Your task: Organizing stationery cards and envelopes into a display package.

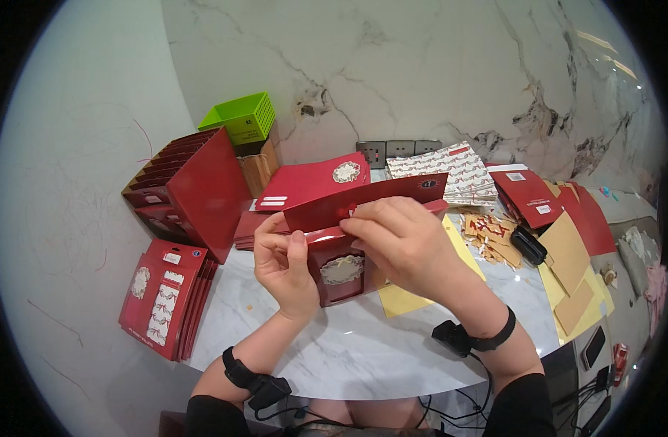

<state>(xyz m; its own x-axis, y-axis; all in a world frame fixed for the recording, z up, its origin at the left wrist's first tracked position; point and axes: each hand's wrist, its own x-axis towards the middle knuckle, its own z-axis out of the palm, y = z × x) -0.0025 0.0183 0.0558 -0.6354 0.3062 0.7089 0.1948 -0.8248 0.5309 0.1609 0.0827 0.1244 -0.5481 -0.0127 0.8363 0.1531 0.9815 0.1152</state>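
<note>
Red box (339,271), front half-hidden behind hands

A basket (244,116) sits behind the upright boxes (192,182), left of the patterned sheets (450,171).

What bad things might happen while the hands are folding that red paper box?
The right hand pinches the thin flap of the red box, so the flap might crease or tear. The left hand holds only one edge, so the box might slip. The red packs overhang the table edge and a nudge might drop them.
</note>
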